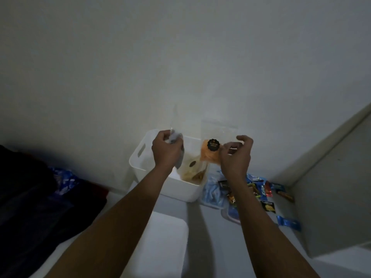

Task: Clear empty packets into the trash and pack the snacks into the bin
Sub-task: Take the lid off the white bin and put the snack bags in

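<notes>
White plastic, smooth and round-cornered, fills the nearest ground: a pale slab-like top (pixel 162 243) lying between the two bare forearms; whether it is a lid or a container I cannot tell. To the left, dark cloth (pixel 30 199) lies in soft folds, with a glossy blue wrapper (pixel 64 178) showing at its far edge.

Beyond it stands the white bin (pixel 181 190), a smooth tub with rounded corners and a slot handle cut into its left wall. Inside it leans a clear snack bag (pixel 191 170) with pale yellow pieces at the bottom and a small dark round sticker.

Right of the bin, on the pale surface, lie crinkly blue packets (pixel 212 190) and a scatter of small loose sachets (pixel 263 194) in black, red, yellow and blue foil; one blue sachet (pixel 289 222) lies apart, nearer the camera.

Both hands are raised over the bin. The left hand (pixel 166 152) is curled round a crumpled packet (pixel 176 137) of thin clear and greyish film, which sticks up above the fist and hangs below it. The right hand (pixel 234 157), fingers curled, pinches the side of a clear pouch (pixel 209 155), flat and rectangular, holding orange snacks and bearing a black scalloped sticker with gold print too small to read.

Behind everything rises a plain, matt pale wall (pixel 180 57).
</notes>
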### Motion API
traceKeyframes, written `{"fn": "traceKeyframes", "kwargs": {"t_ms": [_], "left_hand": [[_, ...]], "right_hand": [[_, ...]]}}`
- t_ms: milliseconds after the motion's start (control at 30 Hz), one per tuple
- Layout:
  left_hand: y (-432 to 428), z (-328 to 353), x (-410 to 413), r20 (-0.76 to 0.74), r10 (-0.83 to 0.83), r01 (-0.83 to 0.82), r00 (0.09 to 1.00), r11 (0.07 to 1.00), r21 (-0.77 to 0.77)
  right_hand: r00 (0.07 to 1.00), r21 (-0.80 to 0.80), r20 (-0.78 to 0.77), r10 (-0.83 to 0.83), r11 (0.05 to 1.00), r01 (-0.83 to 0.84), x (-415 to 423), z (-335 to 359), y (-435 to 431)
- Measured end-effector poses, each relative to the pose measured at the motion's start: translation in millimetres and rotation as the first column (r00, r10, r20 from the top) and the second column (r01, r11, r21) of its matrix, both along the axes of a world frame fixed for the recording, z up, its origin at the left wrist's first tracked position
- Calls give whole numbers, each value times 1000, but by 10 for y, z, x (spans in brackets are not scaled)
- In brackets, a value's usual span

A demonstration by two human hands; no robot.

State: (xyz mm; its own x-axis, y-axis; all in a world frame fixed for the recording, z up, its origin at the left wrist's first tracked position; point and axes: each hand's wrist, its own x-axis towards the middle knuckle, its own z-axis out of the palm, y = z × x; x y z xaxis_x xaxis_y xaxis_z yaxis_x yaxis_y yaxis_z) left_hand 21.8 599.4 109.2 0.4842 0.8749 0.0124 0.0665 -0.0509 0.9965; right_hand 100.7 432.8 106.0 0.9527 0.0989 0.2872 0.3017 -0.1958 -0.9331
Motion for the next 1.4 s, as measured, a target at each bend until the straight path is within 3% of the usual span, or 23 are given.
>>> {"fn": "traceKeyframes", "kwargs": {"t_ms": [133, 267, 367, 500, 633, 767, 867, 1000, 1200, 1400], "left_hand": [[374, -189, 144, -72, -85, 87, 994, 996, 22], [633, -446, 245, -277, -156, 188, 948, 978, 94], [741, -625, 278, -407, -224, 301, 885, 944, 133], [814, -841, 307, -601, -331, 475, 728, 875, 93], [822, -990, 334, -694, -521, 647, 498, 755, -103], [772, -1075, 416, -694, -653, 717, 303, 636, -285], [724, -1107, 514, -618, -747, 706, 246, 575, -414], [657, -1162, 599, -612, -775, 732, 159, 509, -453], [584, -1244, 627, -619, -785, 835, 24, 356, -419], [630, -1297, 661, -640, -769, 856, 13, 339, -390]], "right_hand": [[985, -41, -172, -15, 999, 8, 110, -228, 393], [941, -144, -315, -121, 986, 79, 59, -509, 679], [914, -217, -387, -125, 975, 42, -25, -666, 822], [896, -449, -427, -120, 888, -95, -72, -872, 957], [844, -557, -530, -79, 783, -276, -97, -864, 1007], [838, -669, -546, 4, 600, -439, -41, -790, 1057], [848, -736, -528, -47, 524, -429, 41, -878, 1040], [893, -820, -442, -80, 440, -367, 97, -962, 1010], [867, -792, -492, -77, 452, -409, 126, -939, 1014], [887, -830, -453, -88, 404, -384, 115, -957, 1048]]}}
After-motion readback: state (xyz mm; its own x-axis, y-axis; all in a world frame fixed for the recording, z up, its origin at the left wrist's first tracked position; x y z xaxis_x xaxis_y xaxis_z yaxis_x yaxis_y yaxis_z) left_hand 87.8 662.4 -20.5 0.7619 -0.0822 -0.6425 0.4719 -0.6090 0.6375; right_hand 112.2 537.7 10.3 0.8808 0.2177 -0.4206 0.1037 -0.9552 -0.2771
